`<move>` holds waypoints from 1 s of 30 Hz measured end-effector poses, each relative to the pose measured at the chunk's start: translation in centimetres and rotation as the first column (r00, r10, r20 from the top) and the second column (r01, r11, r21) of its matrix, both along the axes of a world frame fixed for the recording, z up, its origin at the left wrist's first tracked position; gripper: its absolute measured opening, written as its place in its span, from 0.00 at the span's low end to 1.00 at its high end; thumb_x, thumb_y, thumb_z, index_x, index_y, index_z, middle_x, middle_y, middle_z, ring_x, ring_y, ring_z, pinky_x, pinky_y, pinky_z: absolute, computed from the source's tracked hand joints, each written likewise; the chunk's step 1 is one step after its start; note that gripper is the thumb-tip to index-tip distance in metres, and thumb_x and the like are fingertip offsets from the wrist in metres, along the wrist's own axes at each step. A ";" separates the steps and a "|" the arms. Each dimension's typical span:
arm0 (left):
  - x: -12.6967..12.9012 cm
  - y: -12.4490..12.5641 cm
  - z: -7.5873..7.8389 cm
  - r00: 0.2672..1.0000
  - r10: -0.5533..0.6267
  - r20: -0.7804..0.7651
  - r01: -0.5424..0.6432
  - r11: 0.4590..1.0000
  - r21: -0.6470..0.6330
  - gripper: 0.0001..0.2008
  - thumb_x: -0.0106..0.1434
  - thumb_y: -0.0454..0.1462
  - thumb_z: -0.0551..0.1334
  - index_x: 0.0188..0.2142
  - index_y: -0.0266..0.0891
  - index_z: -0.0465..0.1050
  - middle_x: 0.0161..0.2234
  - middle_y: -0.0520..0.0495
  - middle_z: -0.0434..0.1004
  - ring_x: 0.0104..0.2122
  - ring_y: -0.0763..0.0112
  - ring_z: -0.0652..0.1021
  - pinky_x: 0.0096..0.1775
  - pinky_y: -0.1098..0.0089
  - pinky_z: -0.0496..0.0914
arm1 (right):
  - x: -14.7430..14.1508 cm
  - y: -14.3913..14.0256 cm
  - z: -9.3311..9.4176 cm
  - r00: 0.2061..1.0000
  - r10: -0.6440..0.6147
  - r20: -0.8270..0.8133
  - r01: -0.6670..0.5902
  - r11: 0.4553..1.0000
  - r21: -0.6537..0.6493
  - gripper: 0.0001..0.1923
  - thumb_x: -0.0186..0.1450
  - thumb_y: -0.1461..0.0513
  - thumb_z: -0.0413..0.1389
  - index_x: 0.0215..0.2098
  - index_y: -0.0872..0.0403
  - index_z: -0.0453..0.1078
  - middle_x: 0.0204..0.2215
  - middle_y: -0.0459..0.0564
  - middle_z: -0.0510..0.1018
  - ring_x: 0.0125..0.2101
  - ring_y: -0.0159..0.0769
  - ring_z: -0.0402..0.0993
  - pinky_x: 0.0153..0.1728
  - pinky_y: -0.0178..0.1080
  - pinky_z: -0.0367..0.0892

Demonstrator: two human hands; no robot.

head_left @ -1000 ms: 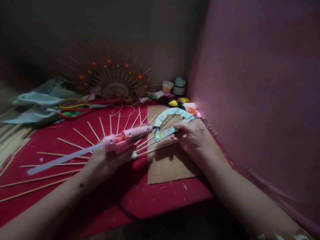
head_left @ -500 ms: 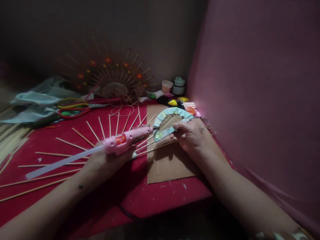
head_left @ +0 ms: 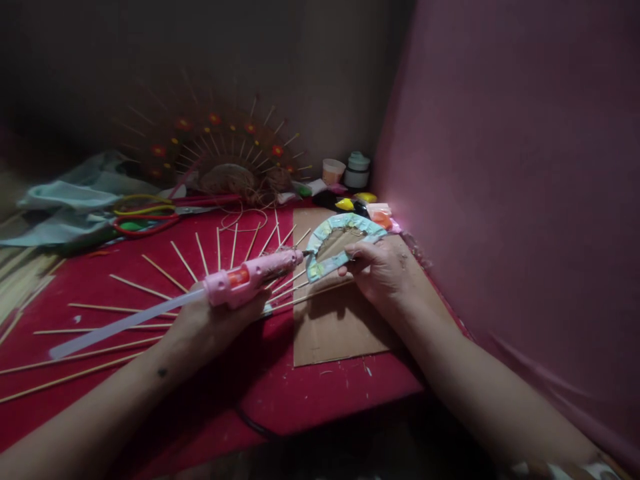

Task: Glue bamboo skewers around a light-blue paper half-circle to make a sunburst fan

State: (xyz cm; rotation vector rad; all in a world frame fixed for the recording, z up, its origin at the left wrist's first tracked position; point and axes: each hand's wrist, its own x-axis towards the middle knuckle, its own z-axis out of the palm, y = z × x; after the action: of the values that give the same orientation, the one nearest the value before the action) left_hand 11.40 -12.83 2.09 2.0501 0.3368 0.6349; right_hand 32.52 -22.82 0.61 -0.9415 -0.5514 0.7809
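Head view: our left hand [head_left: 210, 327] is closed round the pink glue gun [head_left: 250, 275], nozzle touching the edge of the pale blue arch piece [head_left: 333, 243]. Our right hand [head_left: 385, 273] pinches that arch by its lower end, over the cardboard sheet [head_left: 340, 320] on the red table [head_left: 310, 393]. Risk, as we judge it: hot glue strings onto fingers so close to the nozzle. Fanned bamboo sticks [head_left: 165, 267] crowd under the gun; scissors [head_left: 150, 217] and small jars [head_left: 350, 172] sit beyond.
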 end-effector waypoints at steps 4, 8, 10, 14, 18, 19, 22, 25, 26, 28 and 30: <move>-0.1 0.0 -0.1 0.999 0.011 -0.032 -0.011 1.000 0.001 0.21 0.66 0.39 0.62 0.58 0.46 0.71 0.61 0.50 0.71 0.63 0.58 0.67 0.65 0.64 0.62 | -0.2 -0.1 0.0 1.000 0.013 -0.001 -0.013 1.000 -0.001 0.04 0.46 0.66 0.58 0.18 0.54 0.66 0.16 0.41 0.66 0.16 0.28 0.64 0.17 0.34 0.64; 0.0 -0.1 -0.3 0.999 -0.022 -0.025 0.022 1.000 -0.006 0.21 0.66 0.39 0.61 0.58 0.44 0.71 0.61 0.48 0.70 0.63 0.59 0.67 0.64 0.65 0.62 | -0.1 0.0 -0.2 1.000 0.010 0.002 -0.010 1.000 -0.017 0.04 0.47 0.65 0.58 0.20 0.54 0.66 0.18 0.41 0.66 0.17 0.27 0.64 0.18 0.35 0.65; 0.0 -0.1 -0.3 0.999 -0.028 -0.027 0.028 1.000 -0.007 0.20 0.66 0.39 0.62 0.58 0.44 0.71 0.61 0.48 0.70 0.63 0.58 0.68 0.64 0.63 0.62 | -0.1 0.0 -0.3 1.000 0.007 0.009 -0.007 1.000 -0.023 0.04 0.47 0.65 0.58 0.21 0.54 0.67 0.18 0.41 0.66 0.17 0.28 0.64 0.19 0.35 0.65; -0.1 -0.1 -0.2 0.996 -0.038 -0.075 0.040 0.999 0.017 0.21 0.66 0.39 0.62 0.59 0.46 0.70 0.62 0.49 0.69 0.63 0.58 0.68 0.65 0.61 0.60 | 0.1 0.0 -0.3 0.999 0.022 0.038 -0.021 0.999 -0.028 0.04 0.48 0.64 0.58 0.19 0.54 0.67 0.16 0.42 0.66 0.16 0.28 0.65 0.19 0.35 0.65; -0.1 -0.1 -0.1 1.000 0.010 -0.029 -0.010 1.000 -0.001 0.21 0.66 0.40 0.62 0.58 0.47 0.71 0.61 0.50 0.71 0.62 0.57 0.69 0.65 0.62 0.62 | 0.1 -0.2 -0.2 0.993 0.044 0.112 -0.037 0.997 -0.067 0.05 0.50 0.63 0.58 0.19 0.54 0.68 0.15 0.45 0.69 0.16 0.30 0.66 0.20 0.36 0.65; -0.1 -0.1 -0.2 0.999 0.031 -0.013 -0.031 0.999 -0.011 0.21 0.66 0.40 0.62 0.58 0.47 0.71 0.60 0.50 0.71 0.62 0.56 0.69 0.65 0.62 0.62 | 0.1 -0.3 -0.2 0.992 0.050 0.119 -0.040 0.996 -0.079 0.04 0.50 0.63 0.58 0.19 0.54 0.68 0.16 0.45 0.70 0.17 0.30 0.67 0.20 0.36 0.65; 0.0 -0.1 -0.2 0.998 0.061 -0.034 -0.062 0.998 -0.017 0.22 0.64 0.42 0.63 0.58 0.46 0.72 0.61 0.48 0.70 0.62 0.52 0.68 0.65 0.58 0.62 | 0.0 -0.3 -0.2 0.991 0.061 0.116 -0.052 0.996 -0.078 0.04 0.51 0.63 0.59 0.20 0.53 0.68 0.16 0.44 0.70 0.17 0.30 0.67 0.20 0.36 0.65; 0.0 -0.1 -0.1 0.996 0.038 -0.084 -0.039 0.999 -0.013 0.21 0.65 0.42 0.62 0.58 0.47 0.71 0.62 0.49 0.68 0.63 0.52 0.66 0.66 0.55 0.60 | 0.0 -0.3 -0.3 0.992 0.078 0.102 -0.074 0.996 -0.042 0.04 0.51 0.64 0.59 0.20 0.53 0.68 0.16 0.43 0.70 0.16 0.29 0.66 0.20 0.35 0.64; 0.0 -0.1 -0.1 0.996 0.018 -0.082 -0.020 1.000 -0.016 0.22 0.66 0.41 0.61 0.59 0.47 0.70 0.62 0.49 0.68 0.64 0.52 0.66 0.66 0.56 0.59 | -0.1 -0.2 -0.3 0.993 0.083 0.089 -0.080 0.996 -0.033 0.04 0.51 0.65 0.59 0.20 0.53 0.68 0.16 0.43 0.70 0.16 0.29 0.66 0.19 0.35 0.63; 0.0 -0.1 0.1 0.997 -0.028 -0.074 0.026 0.999 -0.022 0.22 0.66 0.40 0.61 0.60 0.47 0.69 0.62 0.49 0.69 0.63 0.53 0.67 0.66 0.57 0.60 | -0.1 -0.2 -0.3 0.993 0.094 0.066 -0.092 0.995 -0.029 0.04 0.50 0.65 0.59 0.20 0.53 0.67 0.16 0.42 0.70 0.16 0.29 0.66 0.19 0.35 0.63; 0.0 -0.1 0.2 0.997 -0.037 -0.069 0.036 0.999 -0.011 0.22 0.65 0.40 0.62 0.59 0.47 0.70 0.62 0.49 0.69 0.63 0.53 0.67 0.65 0.58 0.61 | 0.0 -0.2 -0.4 0.992 0.103 0.072 -0.101 0.994 -0.037 0.05 0.51 0.65 0.58 0.19 0.54 0.68 0.16 0.43 0.69 0.16 0.30 0.66 0.20 0.35 0.64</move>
State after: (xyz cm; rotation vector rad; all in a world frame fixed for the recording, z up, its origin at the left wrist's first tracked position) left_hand 11.43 -12.93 2.24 2.0674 0.3417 0.5396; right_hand 32.49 -22.99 0.23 -0.9816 -0.6570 0.8514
